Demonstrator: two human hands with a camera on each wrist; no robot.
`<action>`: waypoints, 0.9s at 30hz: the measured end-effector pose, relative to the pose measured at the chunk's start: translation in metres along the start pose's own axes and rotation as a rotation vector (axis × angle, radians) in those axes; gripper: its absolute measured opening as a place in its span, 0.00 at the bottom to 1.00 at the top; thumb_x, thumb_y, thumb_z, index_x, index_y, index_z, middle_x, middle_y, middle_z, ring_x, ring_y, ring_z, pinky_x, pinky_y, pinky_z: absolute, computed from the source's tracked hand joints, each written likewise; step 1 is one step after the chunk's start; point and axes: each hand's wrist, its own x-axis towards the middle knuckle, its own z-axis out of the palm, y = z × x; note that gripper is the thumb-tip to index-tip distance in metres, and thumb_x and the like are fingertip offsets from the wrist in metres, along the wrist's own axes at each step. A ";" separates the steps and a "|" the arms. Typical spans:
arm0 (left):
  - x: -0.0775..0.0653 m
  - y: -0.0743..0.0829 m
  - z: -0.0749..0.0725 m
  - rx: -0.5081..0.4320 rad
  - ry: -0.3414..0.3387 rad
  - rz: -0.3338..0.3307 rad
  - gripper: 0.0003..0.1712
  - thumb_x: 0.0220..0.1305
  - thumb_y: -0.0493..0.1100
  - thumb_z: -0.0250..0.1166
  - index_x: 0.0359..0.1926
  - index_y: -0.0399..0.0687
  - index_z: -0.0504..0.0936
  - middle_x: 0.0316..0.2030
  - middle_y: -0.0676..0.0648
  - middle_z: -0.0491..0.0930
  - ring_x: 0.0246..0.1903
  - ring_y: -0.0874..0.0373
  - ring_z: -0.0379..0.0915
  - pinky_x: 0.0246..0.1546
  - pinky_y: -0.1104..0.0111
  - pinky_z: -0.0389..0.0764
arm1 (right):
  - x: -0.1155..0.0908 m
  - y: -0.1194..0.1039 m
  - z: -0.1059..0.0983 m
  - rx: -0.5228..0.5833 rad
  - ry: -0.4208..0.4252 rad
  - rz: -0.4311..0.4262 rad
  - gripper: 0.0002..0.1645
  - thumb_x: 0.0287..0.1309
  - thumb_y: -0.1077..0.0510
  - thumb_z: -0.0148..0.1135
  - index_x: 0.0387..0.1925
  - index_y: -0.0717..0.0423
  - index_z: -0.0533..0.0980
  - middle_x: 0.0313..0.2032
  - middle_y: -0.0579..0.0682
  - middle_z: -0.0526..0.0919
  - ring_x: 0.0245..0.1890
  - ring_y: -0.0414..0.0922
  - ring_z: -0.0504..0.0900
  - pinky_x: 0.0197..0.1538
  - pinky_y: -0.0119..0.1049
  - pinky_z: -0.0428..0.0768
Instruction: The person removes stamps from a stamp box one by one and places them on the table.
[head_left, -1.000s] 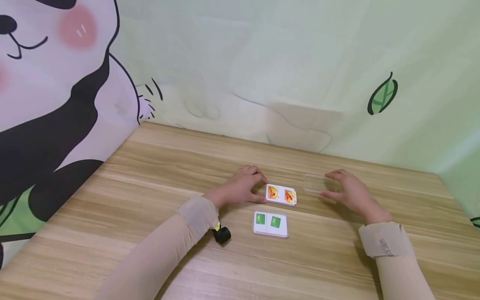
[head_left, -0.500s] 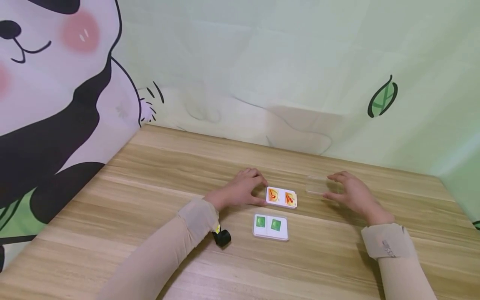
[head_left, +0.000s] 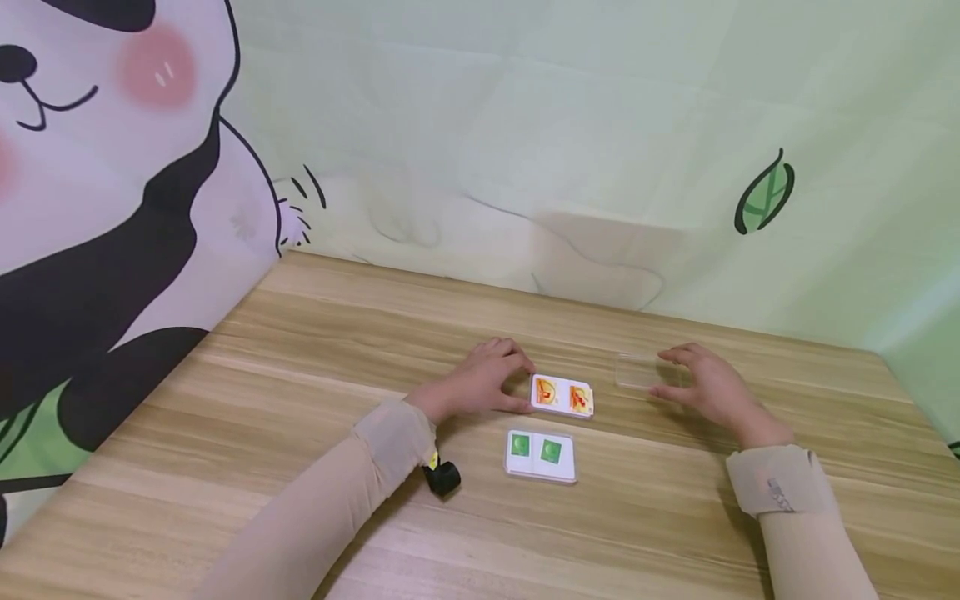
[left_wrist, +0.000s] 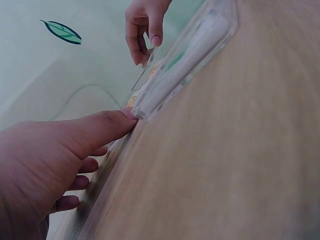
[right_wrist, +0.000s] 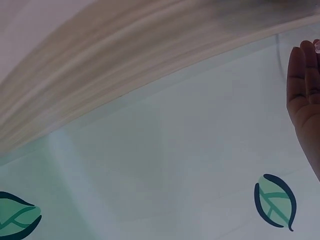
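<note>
My left hand (head_left: 483,379) holds the left end of a card case (head_left: 562,394) between thumb and fingertips; its top cards show two orange pictures. My right hand (head_left: 708,383) pinches a clear plastic lid (head_left: 636,371) by its edges, to the right of that case. In the left wrist view the lid (left_wrist: 144,70) hangs tilted from the right hand's fingers, while my left thumb (left_wrist: 117,122) reaches the case end. Nearer the body lies a second clear case (head_left: 542,457), with green-pictured cards inside. Only part of the right hand (right_wrist: 305,95) shows in the right wrist view.
A wooden table (head_left: 337,333) carries both cases. Behind it stands a pale green wall covering (head_left: 480,125) with a panda and leaf print. A small black camera (head_left: 444,477) sits at the left wrist, close to the green-card case.
The right hand has drifted slightly to the right with the clear lid, widening the gap to the orange-card case. The left hand keeps its hold there.
</note>
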 end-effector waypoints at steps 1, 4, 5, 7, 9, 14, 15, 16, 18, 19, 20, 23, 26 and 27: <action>0.000 0.000 0.000 -0.002 0.000 0.000 0.34 0.55 0.60 0.68 0.59 0.49 0.75 0.57 0.48 0.71 0.60 0.52 0.63 0.68 0.57 0.59 | 0.000 0.000 0.000 0.000 0.001 0.000 0.37 0.53 0.49 0.69 0.57 0.70 0.72 0.54 0.71 0.75 0.54 0.67 0.74 0.58 0.61 0.70; 0.000 -0.001 0.000 -0.003 -0.003 -0.004 0.34 0.55 0.61 0.68 0.59 0.49 0.75 0.57 0.48 0.71 0.60 0.52 0.63 0.68 0.56 0.59 | 0.000 0.001 0.000 0.009 -0.005 0.002 0.37 0.54 0.49 0.69 0.57 0.70 0.71 0.54 0.70 0.75 0.54 0.67 0.74 0.58 0.61 0.70; 0.000 -0.001 0.000 -0.001 -0.005 -0.007 0.34 0.55 0.61 0.68 0.59 0.49 0.75 0.57 0.48 0.71 0.60 0.53 0.63 0.68 0.56 0.59 | 0.000 0.001 0.001 0.011 -0.009 0.003 0.37 0.54 0.49 0.69 0.57 0.70 0.71 0.55 0.70 0.75 0.54 0.67 0.74 0.59 0.61 0.70; 0.000 -0.001 0.000 0.001 -0.007 -0.011 0.35 0.55 0.61 0.68 0.59 0.49 0.75 0.57 0.48 0.71 0.60 0.53 0.63 0.68 0.56 0.59 | 0.000 0.002 0.001 0.014 -0.017 0.004 0.37 0.54 0.49 0.69 0.58 0.70 0.71 0.55 0.71 0.74 0.55 0.67 0.73 0.59 0.61 0.69; 0.000 -0.001 0.001 0.003 -0.008 -0.014 0.35 0.55 0.62 0.68 0.59 0.50 0.75 0.57 0.48 0.71 0.61 0.52 0.63 0.68 0.56 0.58 | 0.000 0.003 0.002 0.014 -0.022 0.004 0.37 0.54 0.49 0.68 0.58 0.70 0.71 0.55 0.71 0.74 0.56 0.68 0.73 0.60 0.61 0.69; 0.000 -0.001 0.001 0.010 -0.013 -0.018 0.35 0.55 0.62 0.68 0.60 0.50 0.75 0.58 0.48 0.71 0.61 0.52 0.63 0.69 0.56 0.58 | 0.001 0.003 0.004 0.007 -0.024 0.000 0.37 0.53 0.48 0.69 0.57 0.70 0.72 0.55 0.71 0.74 0.57 0.68 0.72 0.60 0.61 0.69; 0.000 -0.001 0.001 0.010 -0.013 -0.019 0.35 0.55 0.62 0.68 0.60 0.50 0.75 0.58 0.48 0.71 0.61 0.52 0.63 0.69 0.56 0.58 | 0.001 0.003 0.005 0.006 -0.023 -0.004 0.38 0.53 0.48 0.70 0.56 0.71 0.72 0.55 0.72 0.75 0.57 0.68 0.72 0.60 0.61 0.69; 0.000 -0.001 0.001 0.011 -0.013 -0.020 0.35 0.55 0.62 0.68 0.60 0.50 0.75 0.58 0.48 0.71 0.61 0.52 0.63 0.69 0.56 0.58 | 0.001 0.002 0.005 0.006 -0.024 -0.006 0.38 0.52 0.48 0.70 0.56 0.71 0.72 0.55 0.72 0.75 0.56 0.68 0.72 0.60 0.61 0.69; 0.000 -0.001 0.001 0.013 -0.014 -0.022 0.35 0.55 0.62 0.68 0.60 0.50 0.75 0.58 0.48 0.71 0.61 0.53 0.63 0.69 0.57 0.58 | 0.001 0.002 0.005 0.003 -0.028 -0.007 0.38 0.52 0.47 0.70 0.56 0.71 0.72 0.55 0.71 0.75 0.56 0.68 0.73 0.60 0.60 0.69; 0.000 -0.001 0.001 0.012 -0.013 -0.022 0.35 0.55 0.62 0.68 0.60 0.50 0.75 0.58 0.48 0.71 0.61 0.53 0.63 0.69 0.57 0.58 | 0.001 0.002 0.005 0.003 -0.032 -0.009 0.38 0.52 0.48 0.70 0.56 0.71 0.72 0.54 0.71 0.75 0.56 0.68 0.73 0.60 0.60 0.69; 0.000 -0.001 0.001 0.013 -0.011 -0.020 0.35 0.55 0.62 0.68 0.59 0.50 0.75 0.58 0.48 0.71 0.61 0.53 0.63 0.68 0.57 0.58 | 0.001 0.002 0.005 0.002 -0.037 -0.012 0.37 0.52 0.48 0.70 0.55 0.72 0.72 0.54 0.71 0.76 0.56 0.67 0.73 0.60 0.60 0.69; 0.000 0.000 0.000 0.014 -0.008 -0.017 0.35 0.55 0.62 0.68 0.59 0.50 0.75 0.57 0.48 0.71 0.60 0.53 0.63 0.68 0.57 0.59 | 0.001 0.004 0.006 -0.002 -0.046 -0.023 0.36 0.52 0.50 0.70 0.54 0.72 0.73 0.53 0.71 0.77 0.56 0.67 0.73 0.60 0.60 0.69; 0.000 0.001 0.000 0.010 -0.007 -0.018 0.35 0.55 0.61 0.68 0.60 0.50 0.75 0.58 0.48 0.71 0.60 0.53 0.63 0.68 0.57 0.59 | 0.001 0.005 0.006 -0.001 -0.052 -0.030 0.35 0.52 0.50 0.70 0.54 0.72 0.74 0.52 0.71 0.78 0.55 0.67 0.74 0.59 0.60 0.70; 0.000 0.001 0.000 0.010 -0.008 -0.020 0.35 0.55 0.61 0.68 0.60 0.50 0.74 0.58 0.49 0.71 0.60 0.53 0.63 0.68 0.57 0.59 | 0.001 0.005 0.006 0.000 -0.052 -0.031 0.34 0.52 0.50 0.70 0.54 0.71 0.74 0.52 0.70 0.78 0.55 0.67 0.75 0.59 0.60 0.70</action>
